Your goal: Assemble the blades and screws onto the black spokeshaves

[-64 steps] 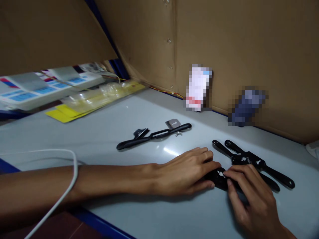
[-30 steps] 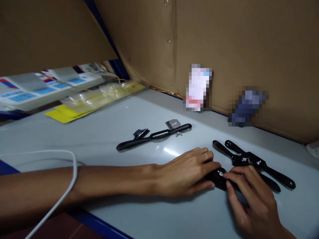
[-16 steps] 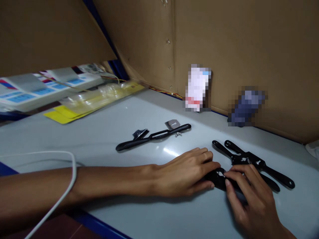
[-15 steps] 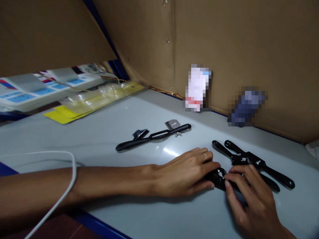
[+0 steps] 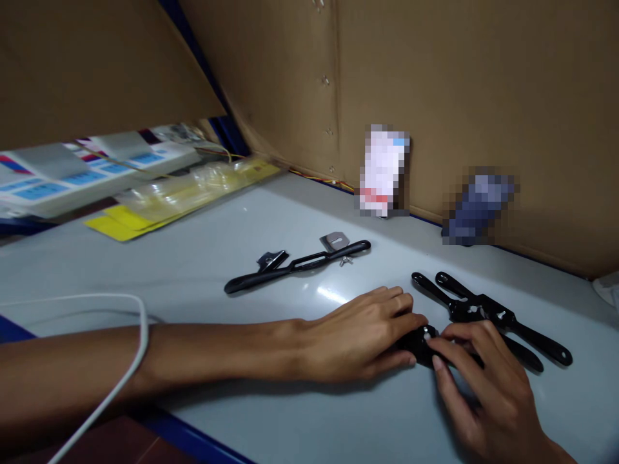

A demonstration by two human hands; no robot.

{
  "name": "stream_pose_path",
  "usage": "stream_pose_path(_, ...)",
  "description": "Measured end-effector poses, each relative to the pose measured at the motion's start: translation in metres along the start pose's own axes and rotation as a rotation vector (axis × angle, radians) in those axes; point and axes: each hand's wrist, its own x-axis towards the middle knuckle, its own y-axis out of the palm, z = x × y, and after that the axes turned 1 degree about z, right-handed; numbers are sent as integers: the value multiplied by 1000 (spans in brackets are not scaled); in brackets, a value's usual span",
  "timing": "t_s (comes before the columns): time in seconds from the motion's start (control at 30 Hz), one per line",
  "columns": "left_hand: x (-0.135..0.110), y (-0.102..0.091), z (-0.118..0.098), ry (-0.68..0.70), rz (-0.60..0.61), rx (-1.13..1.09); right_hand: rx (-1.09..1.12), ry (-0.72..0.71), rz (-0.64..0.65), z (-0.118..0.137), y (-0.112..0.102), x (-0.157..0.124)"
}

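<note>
**A:** Where is the black tool (image 5: 420,338)?

**B:** Lower right of the frame, flat on the grey table (image 5: 203,283). Only its middle shows, because the hands cover the rest.

**A:** And the hands?

**B:** They are close together, almost touching. The left hand (image 5: 362,338) lies over the tool's left end with its fingers curled down on it, pinning it to the table. The right hand (image 5: 488,386) comes in from the bottom right, and its fingertips meet at the tool's middle, on a small bright fitting (image 5: 427,336). I cannot tell whether they pinch the fitting or only touch it.

**A:** How would it handle?

**B:** It looks like painted metal, so I judge it stiff, fairly heavy for its size and not fragile. The gloss suggests it would slide easily on the smooth table, so pressing down on one end seems sensible. The long arms at either end look like the best places to grip. The fitting is tiny and probably easy to drop.

**A:** Anything close by?

**B:** Two more tools of the same kind (image 5: 488,312) lie just right of the fingers. Another one (image 5: 294,264) sits mid-frame, well apart, with a small metal plate (image 5: 335,240) beside it. A white cable (image 5: 143,322) crosses the left forearm at lower left.
</note>
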Motion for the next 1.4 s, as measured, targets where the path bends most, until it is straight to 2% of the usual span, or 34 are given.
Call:
stream_pose_path(0.17,1,-1,1,8,-4,-11,-39,-26,54,1,0,0)
stream_pose_path(0.4,0,-3,0,-11,23,-15,-101,28,-26,0,1,0)
stream_pose_path(0.5,1,-3,0,-6,17,-14,-44,-11,-29,1,-1,2)
stream_pose_path(0.77,0,-1,1,0,7,-30,-28,-48,42,1,-3,1)
stream_pose_path(0.93,0,-2,0,8,-3,-25,-76,34,28,-3,1,-2)
stream_pose_path(1.4,0,-2,1,35,17,-26,-29,126,21,-6,3,-6)
